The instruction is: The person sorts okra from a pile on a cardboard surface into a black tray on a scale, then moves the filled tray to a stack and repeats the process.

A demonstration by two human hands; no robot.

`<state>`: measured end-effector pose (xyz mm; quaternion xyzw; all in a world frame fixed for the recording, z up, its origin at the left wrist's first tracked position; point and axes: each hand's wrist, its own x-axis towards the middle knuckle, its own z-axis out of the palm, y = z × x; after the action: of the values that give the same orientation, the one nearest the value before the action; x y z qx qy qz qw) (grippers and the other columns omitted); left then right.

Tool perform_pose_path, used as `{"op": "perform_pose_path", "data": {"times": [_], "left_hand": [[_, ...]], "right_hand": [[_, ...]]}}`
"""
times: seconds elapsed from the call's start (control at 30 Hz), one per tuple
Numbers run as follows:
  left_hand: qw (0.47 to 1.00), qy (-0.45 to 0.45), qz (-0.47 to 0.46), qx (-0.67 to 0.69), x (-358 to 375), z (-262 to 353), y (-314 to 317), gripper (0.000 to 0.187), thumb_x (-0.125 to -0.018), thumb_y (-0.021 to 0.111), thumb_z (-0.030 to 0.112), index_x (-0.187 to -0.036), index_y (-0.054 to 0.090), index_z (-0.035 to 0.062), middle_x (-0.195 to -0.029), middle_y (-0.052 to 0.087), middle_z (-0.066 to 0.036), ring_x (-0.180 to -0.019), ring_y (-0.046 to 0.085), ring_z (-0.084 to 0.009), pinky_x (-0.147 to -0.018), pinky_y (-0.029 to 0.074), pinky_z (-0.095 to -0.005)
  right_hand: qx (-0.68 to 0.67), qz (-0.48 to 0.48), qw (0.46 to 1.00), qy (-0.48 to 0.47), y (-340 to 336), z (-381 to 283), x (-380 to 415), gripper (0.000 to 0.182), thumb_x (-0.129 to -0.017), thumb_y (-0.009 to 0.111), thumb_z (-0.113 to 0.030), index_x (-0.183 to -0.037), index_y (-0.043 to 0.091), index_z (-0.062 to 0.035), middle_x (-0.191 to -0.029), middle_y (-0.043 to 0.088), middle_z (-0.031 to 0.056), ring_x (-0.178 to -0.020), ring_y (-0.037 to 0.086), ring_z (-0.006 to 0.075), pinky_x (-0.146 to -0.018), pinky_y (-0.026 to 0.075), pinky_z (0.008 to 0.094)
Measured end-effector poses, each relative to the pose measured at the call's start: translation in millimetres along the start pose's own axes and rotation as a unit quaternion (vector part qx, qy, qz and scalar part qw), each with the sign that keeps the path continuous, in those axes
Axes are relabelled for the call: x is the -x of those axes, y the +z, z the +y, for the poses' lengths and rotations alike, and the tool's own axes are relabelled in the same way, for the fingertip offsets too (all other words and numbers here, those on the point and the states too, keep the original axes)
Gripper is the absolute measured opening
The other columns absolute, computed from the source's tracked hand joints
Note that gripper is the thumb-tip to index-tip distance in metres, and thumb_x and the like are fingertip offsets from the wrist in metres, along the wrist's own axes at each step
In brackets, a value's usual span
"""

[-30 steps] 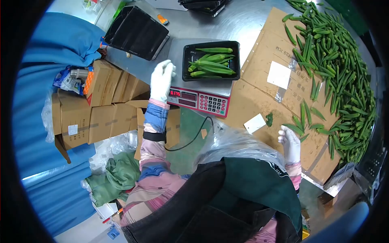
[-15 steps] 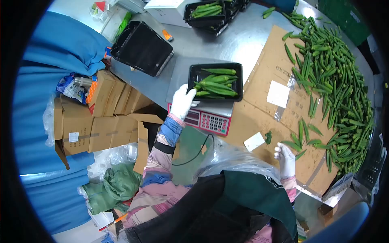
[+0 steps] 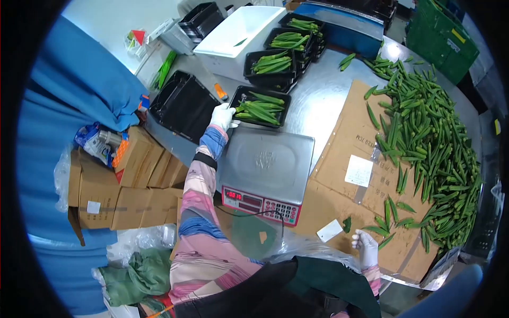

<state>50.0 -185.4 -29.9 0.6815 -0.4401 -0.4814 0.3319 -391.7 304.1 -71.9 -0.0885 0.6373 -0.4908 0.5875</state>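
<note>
My left hand [image 3: 224, 116], in a white glove, grips the near left edge of a black tray [image 3: 287, 113] with okra [image 3: 260, 109] in it. The tray is beyond the scale's far edge. The scale [image 3: 265, 159] has a bare metal plate and a red front panel with lit digits. My right hand [image 3: 366, 249], also gloved, is over the cardboard with its fingers partly curled; I cannot make out anything in them. Near it lie a white card [image 3: 330, 231], a dark green scrap [image 3: 347, 224] and a few loose okra pods [image 3: 386, 241].
A large okra heap [image 3: 440, 164] covers the right side of the flattened cardboard [image 3: 334, 185]. Filled trays [image 3: 269, 79] stand at the back by a white foam box [image 3: 220, 45]. Stacked black trays [image 3: 185, 106] and an orange cutter [image 3: 220, 91] are at the left.
My left hand has moved the okra tray off the scale plate, away from me toward the filled trays. The view has shifted, showing more of the table's back. My right hand stays nearly where it was.
</note>
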Motion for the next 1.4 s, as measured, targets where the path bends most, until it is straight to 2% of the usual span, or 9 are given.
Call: {"op": "perform_pose_path", "data": {"times": [0.27, 0.4, 0.57, 0.67, 0.73, 0.97, 1.1, 1.2, 1.4], "left_hand": [[0.979, -0.083, 0.133, -0.133, -82.7, -52.5, 8.5, 0.045, -0.091, 0.062, 0.007, -0.136, 0.054, 0.0051, -0.119, 0.065, -0.019, -0.099, 0.069, -0.0304, -0.080, 0.057, -0.0414], [0.960, 0.220, 0.136, -0.104, -46.6, -48.0, 11.6, 0.050, -0.088, 0.068, 0.008, -0.135, 0.053, -0.0006, -0.127, 0.062, -0.016, -0.121, 0.057, -0.0240, -0.103, 0.044, -0.0353], [0.625, 0.562, 0.385, -0.381, 114.4, 82.4, -11.2, 0.034, -0.086, 0.067, 0.003, -0.120, 0.063, 0.0027, -0.128, 0.059, -0.015, -0.131, 0.046, -0.0348, -0.113, 0.034, -0.0464], [0.644, 0.443, 0.403, -0.477, 134.0, 102.0, -64.9, 0.032, -0.096, 0.057, 0.027, -0.115, 0.069, 0.0042, -0.110, 0.068, -0.020, -0.107, 0.061, -0.0399, -0.096, 0.046, -0.0441], [0.798, 0.267, 0.290, -0.456, 82.3, 66.2, -147.9, 0.044, -0.102, 0.052, 0.037, -0.124, 0.066, 0.0009, -0.120, 0.068, -0.020, -0.112, 0.064, -0.0323, -0.097, 0.048, -0.0337], [0.943, 0.231, 0.125, -0.203, -45.3, 31.5, -275.2, 0.041, -0.098, 0.063, 0.029, -0.119, 0.067, -0.0059, -0.114, 0.071, -0.012, -0.105, 0.064, -0.0186, -0.097, 0.046, -0.0308], [0.950, 0.224, 0.176, -0.129, -43.6, 40.7, -275.3, 0.034, -0.097, 0.064, 0.022, -0.118, 0.066, -0.0054, -0.112, 0.070, -0.012, -0.094, 0.065, -0.0196, -0.087, 0.052, -0.0313], [0.752, 0.424, 0.438, -0.249, -40.6, 49.6, -281.1, 0.033, -0.095, 0.066, 0.020, -0.116, 0.067, -0.0064, -0.110, 0.071, -0.016, -0.093, 0.067, -0.0197, -0.086, 0.053, -0.0304], [0.802, 0.513, 0.191, -0.237, 159.1, 49.0, -37.5, 0.019, -0.095, 0.066, 0.010, -0.104, 0.072, -0.0052, -0.099, 0.074, -0.013, -0.087, 0.066, -0.0174, -0.083, 0.052, -0.0289]], "right_hand": [[-0.001, 0.020, 1.000, 0.013, 8.2, -1.7, 3.4, 0.027, -0.103, 0.053, -0.017, -0.115, 0.068, 0.0017, -0.091, 0.070, 0.0075, -0.074, 0.064, 0.0132, -0.068, 0.052, 0.0262], [0.017, 0.020, 1.000, 0.016, 10.5, -1.1, 0.8, 0.029, -0.102, 0.054, -0.019, -0.116, 0.067, 0.0019, -0.092, 0.070, 0.0073, -0.075, 0.064, 0.0130, -0.069, 0.053, 0.0263], [0.095, -0.001, 0.995, -0.024, 24.1, -17.4, 5.6, 0.031, -0.102, 0.056, -0.023, -0.116, 0.068, 0.0023, -0.089, 0.069, 0.0037, -0.073, 0.060, 0.0093, -0.066, 0.049, 0.0241], [0.031, 0.005, 0.999, -0.005, 18.4, -16.8, 7.6, 0.029, -0.102, 0.057, -0.021, -0.116, 0.068, 0.0011, -0.093, 0.069, 0.0048, -0.076, 0.060, 0.0096, -0.068, 0.048, 0.0236], [0.023, 0.011, 1.000, -0.006, 4.8, -5.6, 2.9, 0.028, -0.102, 0.057, -0.021, -0.114, 0.069, 0.0014, -0.094, 0.070, 0.0052, -0.078, 0.062, 0.0099, -0.070, 0.050, 0.0234], [0.055, 0.092, 0.994, -0.033, -53.0, 28.0, 22.8, 0.027, -0.101, 0.058, -0.022, -0.116, 0.069, -0.0028, -0.094, 0.072, 0.0025, -0.077, 0.063, 0.0090, -0.070, 0.050, 0.0231], [0.062, 0.151, 0.986, -0.024, -94.5, 67.2, 42.4, 0.030, -0.101, 0.057, -0.022, -0.120, 0.067, -0.0006, -0.093, 0.072, 0.0037, -0.076, 0.063, 0.0091, -0.067, 0.050, 0.0236], [0.099, 0.195, 0.976, -0.010, -109.6, 66.8, 50.6, 0.031, -0.100, 0.058, -0.023, -0.120, 0.066, -0.0001, -0.091, 0.072, 0.0037, -0.074, 0.062, 0.0083, -0.065, 0.049, 0.0233], [0.334, 0.371, 0.830, -0.251, -122.0, 42.7, -12.1, 0.023, -0.091, 0.066, -0.027, -0.095, 0.075, -0.0066, -0.091, 0.072, 0.0112, -0.081, 0.068, 0.0289, -0.077, 0.053, 0.0391]]}}
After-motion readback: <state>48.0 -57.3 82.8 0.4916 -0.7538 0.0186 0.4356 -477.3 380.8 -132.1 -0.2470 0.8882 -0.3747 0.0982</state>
